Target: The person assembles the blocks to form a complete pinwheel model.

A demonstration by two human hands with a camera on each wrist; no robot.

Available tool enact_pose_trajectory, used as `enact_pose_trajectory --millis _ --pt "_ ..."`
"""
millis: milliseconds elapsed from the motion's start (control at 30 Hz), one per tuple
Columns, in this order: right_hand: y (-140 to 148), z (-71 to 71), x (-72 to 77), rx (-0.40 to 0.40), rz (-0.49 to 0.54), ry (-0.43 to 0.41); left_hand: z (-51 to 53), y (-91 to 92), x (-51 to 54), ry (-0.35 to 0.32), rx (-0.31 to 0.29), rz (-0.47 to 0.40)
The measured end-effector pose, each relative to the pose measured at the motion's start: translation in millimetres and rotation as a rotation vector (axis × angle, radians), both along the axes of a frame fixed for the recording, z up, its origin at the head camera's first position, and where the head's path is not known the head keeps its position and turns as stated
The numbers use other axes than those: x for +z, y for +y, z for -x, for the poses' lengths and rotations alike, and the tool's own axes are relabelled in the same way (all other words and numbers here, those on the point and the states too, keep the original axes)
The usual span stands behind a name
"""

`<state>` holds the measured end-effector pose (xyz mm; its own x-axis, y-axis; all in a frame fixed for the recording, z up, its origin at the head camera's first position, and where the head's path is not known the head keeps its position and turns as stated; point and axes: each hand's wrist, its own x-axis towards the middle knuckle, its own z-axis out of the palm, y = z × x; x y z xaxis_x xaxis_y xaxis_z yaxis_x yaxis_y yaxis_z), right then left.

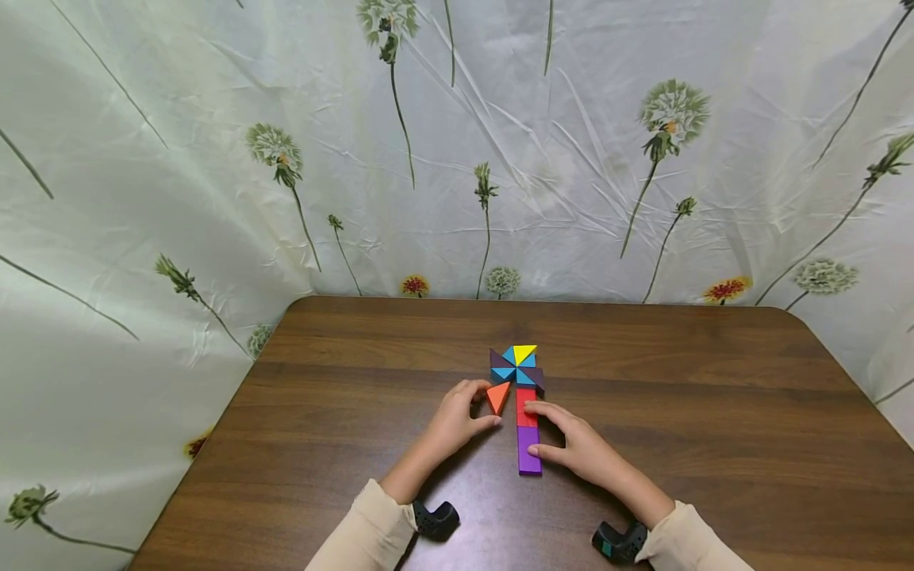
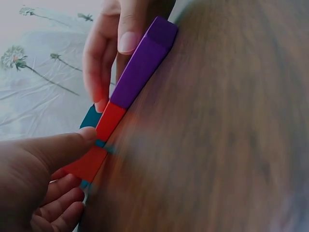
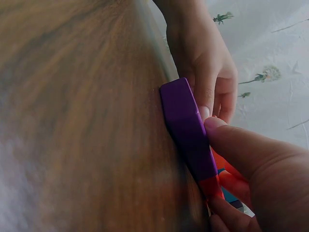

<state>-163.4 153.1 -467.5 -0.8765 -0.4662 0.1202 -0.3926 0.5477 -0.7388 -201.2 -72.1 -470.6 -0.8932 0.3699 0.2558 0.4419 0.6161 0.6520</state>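
On the table, blue, dark purple and yellow triangular blocks form a pinwheel (image 1: 517,367). Below it a column runs toward the person: red blocks (image 1: 526,396), then a purple block (image 1: 529,464). My left hand (image 1: 457,416) holds an orange triangular block (image 1: 498,396) between thumb and fingers, left of the red part and just under the pinwheel. From the right side, my right hand (image 1: 581,448) touches the column, its fingertips on the red and its thumb (image 3: 224,128) against the purple block. In the left wrist view the orange block is partly covered by the left thumb (image 2: 72,142).
The brown wooden table (image 1: 343,349) has rounded far corners. Behind it hangs a pale curtain (image 1: 443,143) printed with dandelions and flowers. Black devices are strapped at the left wrist (image 1: 437,522) and the right wrist (image 1: 618,543).
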Motion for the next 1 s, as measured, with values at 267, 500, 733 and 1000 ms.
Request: enact_pose_trajectory --millis 267,500,733,1000 --pt "0.4 0.2 0.3 0.005 0.002 0.014 1.9 10.3 -0.4 -0.063 0.033 -0.094" --pt "0.1 0.1 -0.9 0.012 0.004 0.017 0.6 11.6 -0.9 -0.110 0.014 -0.183" --pt "0.3 0.2 -0.9 0.015 0.007 0.024 0.4 13.5 -2.9 -0.115 0.002 -0.253" --pt "0.3 -0.3 -0.5 0.016 0.014 0.045 0.3 19.6 -3.3 -0.083 0.038 -0.257"
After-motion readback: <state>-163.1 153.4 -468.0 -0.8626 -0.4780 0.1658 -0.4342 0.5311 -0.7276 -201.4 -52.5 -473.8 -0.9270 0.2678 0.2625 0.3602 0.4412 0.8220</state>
